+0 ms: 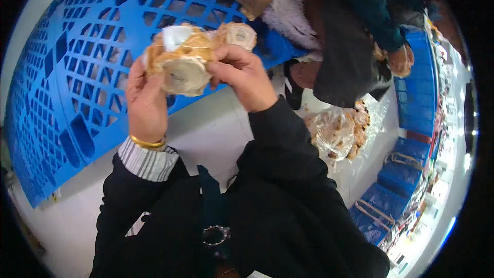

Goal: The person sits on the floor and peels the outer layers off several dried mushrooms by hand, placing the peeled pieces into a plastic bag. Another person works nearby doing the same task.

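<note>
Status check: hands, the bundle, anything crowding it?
Left hand and right hand both clamped on the tan roll bundle, held up over the blue pallet. Another person's hand works apart, far right. Nothing crowding the bundle.

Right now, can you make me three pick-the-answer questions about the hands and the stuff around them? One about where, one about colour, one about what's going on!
1. Where is the clear bag of tan pieces?
A. On the white floor at the person's right
B. On the pallet
C. In the left hand

2. What colour is the plastic grid pallet?
A. Red
B. Blue
C. Green

3. What are the hands doing?
A. Resting empty
B. Both gripping the bundle of tan rolls
C. Only one holds it

Answers: 1 A, the bag lies on the white floor beside the right arm. 2 B, its lattice is blue. 3 B, the left hand and the right hand both clasp the bundle of tan rolls.
</note>
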Motion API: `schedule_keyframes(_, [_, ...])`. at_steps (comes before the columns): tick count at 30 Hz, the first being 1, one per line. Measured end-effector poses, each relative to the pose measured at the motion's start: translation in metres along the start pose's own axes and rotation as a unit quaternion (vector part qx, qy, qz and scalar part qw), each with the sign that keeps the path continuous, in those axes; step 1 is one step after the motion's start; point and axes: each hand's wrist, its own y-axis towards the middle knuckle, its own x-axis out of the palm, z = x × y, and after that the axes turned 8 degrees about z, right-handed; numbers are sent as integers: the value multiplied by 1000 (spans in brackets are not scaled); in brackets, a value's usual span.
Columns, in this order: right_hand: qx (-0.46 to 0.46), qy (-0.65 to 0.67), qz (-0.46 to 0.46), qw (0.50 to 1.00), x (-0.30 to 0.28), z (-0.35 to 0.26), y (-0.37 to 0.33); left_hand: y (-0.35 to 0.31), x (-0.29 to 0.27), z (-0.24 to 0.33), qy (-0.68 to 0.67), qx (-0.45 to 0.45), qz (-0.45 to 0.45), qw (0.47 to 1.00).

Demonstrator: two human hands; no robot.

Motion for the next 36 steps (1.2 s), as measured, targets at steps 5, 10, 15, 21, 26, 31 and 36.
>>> schedule_keyframes(5, [-31, -42, 36, 998, -2, 0, 3, 2, 7, 0, 1, -4, -1, 1000])
schedule_keyframes(10, [-97, -117, 69, 986, -6, 8, 8, 7, 5, 4, 84, -33, 8, 996])
schedule_keyframes(15, [-105, -64, 75, 990, -3, 9, 9, 2, 11, 8, 140, 12, 2, 990])
schedule_keyframes(21, [-157, -64, 64, 983, -5, 10, 11, 6, 8, 5, 240, 131, -53, 960])
schedule_keyframes(26, [-155, -43, 59, 985, -3, 14, 11, 3, 13, 6, 353, 232, -74, 903])
schedule_keyframes(31, [-126, -23, 73, 989, 1, 11, 11, 3, 7, 4, 314, 152, -77, 934])
schedule_keyframes(36, [-91, -28, 84, 992, -2, 12, 12, 2, 8, 4, 200, -29, -68, 977])
